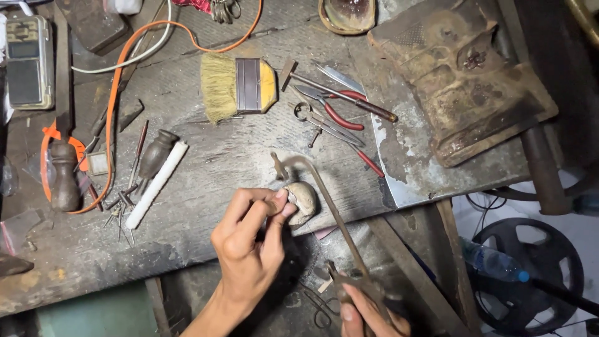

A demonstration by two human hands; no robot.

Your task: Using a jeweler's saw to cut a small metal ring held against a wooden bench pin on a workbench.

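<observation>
Your left hand (249,240) has its thumb and fingertips pinched tight on a tiny piece I can't really make out, pressed right against the worn, rounded bench peg (304,201) sticking off the front edge of the tabletop (206,168). That peg looks like pale, chewed-up wood, smooth from use.

Your right hand (368,312) is low at the bottom of the view, fingers wrapped shut around the dark handle of a saw frame (324,200). It's thin rusty metal, bent into a hook shape at the far end, and it runs diagonally from your fist up past the peg, just beside your left fingertips.

The tabletop itself is rough grey wood, scuffed and dusty, with a bare sheet-metal patch (405,168) on the right side. Further back there's a flat brush (237,87) with straw-coloured bristles, a metal band and a yellow handle. Next to it is a small hammer (337,93) with a dark wooden handle, lying across red-handled pliers (337,115).

Off to the left you've got a white cylinder stick (156,184), a dark turned-wood handle (156,153) touching it, and a scatter of thin needle-like bits. An orange cable (112,118) loops across that side. A chunky, rust-brown block (462,81) sits at the right rear.
</observation>
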